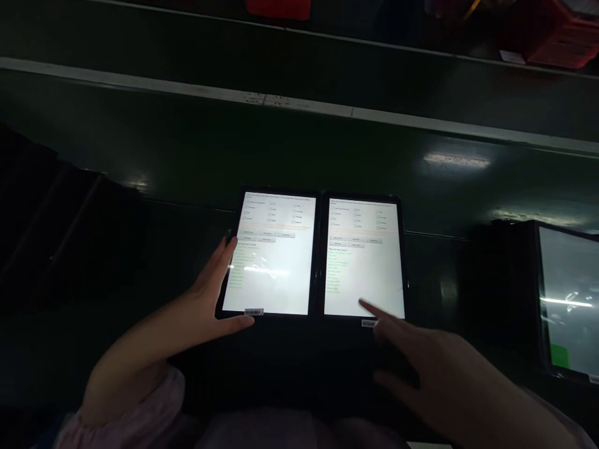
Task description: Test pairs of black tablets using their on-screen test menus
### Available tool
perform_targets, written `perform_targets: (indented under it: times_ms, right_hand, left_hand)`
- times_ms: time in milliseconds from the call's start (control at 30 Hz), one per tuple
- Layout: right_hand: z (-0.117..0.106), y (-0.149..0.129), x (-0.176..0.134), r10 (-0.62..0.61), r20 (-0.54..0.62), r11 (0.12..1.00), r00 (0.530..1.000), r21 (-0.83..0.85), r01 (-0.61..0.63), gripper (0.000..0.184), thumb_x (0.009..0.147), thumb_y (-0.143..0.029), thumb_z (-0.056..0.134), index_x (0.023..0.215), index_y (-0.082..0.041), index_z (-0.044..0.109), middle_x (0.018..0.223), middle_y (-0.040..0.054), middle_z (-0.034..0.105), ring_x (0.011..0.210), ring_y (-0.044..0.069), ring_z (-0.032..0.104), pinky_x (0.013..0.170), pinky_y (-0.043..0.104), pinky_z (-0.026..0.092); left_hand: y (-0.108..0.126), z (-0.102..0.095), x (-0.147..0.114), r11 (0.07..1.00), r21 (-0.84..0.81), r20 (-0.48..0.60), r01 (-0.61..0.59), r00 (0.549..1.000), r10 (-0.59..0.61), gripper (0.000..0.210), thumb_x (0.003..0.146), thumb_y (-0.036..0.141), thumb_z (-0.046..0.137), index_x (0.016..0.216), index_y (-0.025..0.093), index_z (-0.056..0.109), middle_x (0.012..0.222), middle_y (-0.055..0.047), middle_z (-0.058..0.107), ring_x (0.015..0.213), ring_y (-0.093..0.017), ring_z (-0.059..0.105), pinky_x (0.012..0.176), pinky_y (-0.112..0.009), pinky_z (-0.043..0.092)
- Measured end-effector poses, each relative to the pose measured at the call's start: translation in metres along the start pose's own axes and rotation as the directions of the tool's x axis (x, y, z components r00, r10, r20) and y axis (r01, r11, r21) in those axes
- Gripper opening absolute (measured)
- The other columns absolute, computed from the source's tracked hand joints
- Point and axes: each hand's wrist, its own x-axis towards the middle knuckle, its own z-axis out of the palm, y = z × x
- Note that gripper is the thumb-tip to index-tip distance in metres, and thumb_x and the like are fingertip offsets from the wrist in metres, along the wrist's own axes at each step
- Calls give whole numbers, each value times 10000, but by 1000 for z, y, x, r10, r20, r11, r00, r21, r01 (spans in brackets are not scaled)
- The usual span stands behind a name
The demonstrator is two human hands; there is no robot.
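Observation:
Two lit tablets lie side by side, each showing check boxes, grey buttons and lines of green text on white. Along the lower left corner of the left tablet (276,287), my left hand (213,290) rests with thumb and fingers spread around its edge. My right hand (416,349) is over the lower edge of the right tablet (365,274), index finger stretched out above the screen. Whether that fingertip touches the glass I cannot tell. A small barcode label (254,312) sits on the left tablet's bottom edge; another barcode label (368,323) is partly behind my right hand.
At the right stands a dark stack with a lit screen (568,299) on top, bearing a green patch. Dark stacked shapes (51,206) fill the left side. A pale strip (309,107) crosses the dark green bench; red bins (561,37) sit at the back.

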Motion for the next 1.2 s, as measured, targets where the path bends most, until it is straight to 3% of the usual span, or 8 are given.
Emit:
perform_targets:
  times_ms: [100,167,333,500,767,1000,1100,1200]
  right_hand:
    - [-1,2,3,26,-175,997,984,-60,-37,307,960,-248,624,1231,-175,749,1287,134,811,478,169,728,394,281,581]
    - [-2,-3,0,-13,-196,998,981,-65,1,311,977,-248,603,1246,-173,737,1258,129,821,479,172,733,392,281,583]
    - [1,-20,-10,-92,-110,996,990,-7,92,481,855,-144,710,1332,-201,708,1081,55,861,632,222,813,467,275,642]
    - [0,-23,-10,-68,34,998,997,14,68,304,838,-108,745,1111,-238,773,1101,43,859,636,218,813,492,283,657]
    - [-6,-23,-13,-38,220,996,975,89,19,341,886,-201,744,1200,-321,799,1201,22,845,819,267,847,582,302,695]
    - [-4,-17,-25,-9,207,997,978,70,-6,575,857,-92,610,1336,-370,764,1407,-13,759,754,222,833,541,270,667]
    - [-3,-19,-26,-33,158,999,987,36,28,652,773,-53,598,1326,-357,763,1404,-15,761,789,243,845,485,273,653]
    - [-4,-17,-20,-43,114,999,993,36,39,632,792,-84,639,1363,-338,736,1314,-6,809,867,257,854,537,289,686]
  left_hand:
    - [12,9,-3,996,89,-12,16,1000,-15,1330,802,759,764,1749,385,-93,1860,-164,-20,1675,-545,74,1248,-786,295]
    - [22,14,-1,993,110,-36,29,999,-26,1357,787,766,771,1754,346,-83,1852,-202,-26,1675,-551,22,1244,-813,257]
    - [46,7,10,977,24,-230,212,952,-201,1341,764,853,697,1762,223,61,1846,-235,6,1678,-534,89,1249,-802,255]
    - [53,-10,10,915,-180,-136,362,912,-388,1357,728,875,691,1766,291,41,1831,-192,207,1648,-497,279,1145,-737,476]
    - [17,-3,2,976,-90,-140,200,967,-212,1267,792,890,628,1766,332,41,1863,-114,110,1680,-438,219,1247,-679,392]
    - [-2,-1,-2,995,43,-141,93,986,-86,1175,840,872,583,1761,385,40,1867,-90,93,1673,-479,207,1219,-717,405]
    - [-1,-2,-3,993,90,-90,77,994,-69,1159,878,839,574,1758,376,-21,1869,-108,42,1680,-496,152,1217,-732,393]
    - [2,-3,-3,989,124,-43,75,997,-70,1138,898,823,572,1744,416,-70,1871,-101,2,1677,-512,142,1210,-769,369]
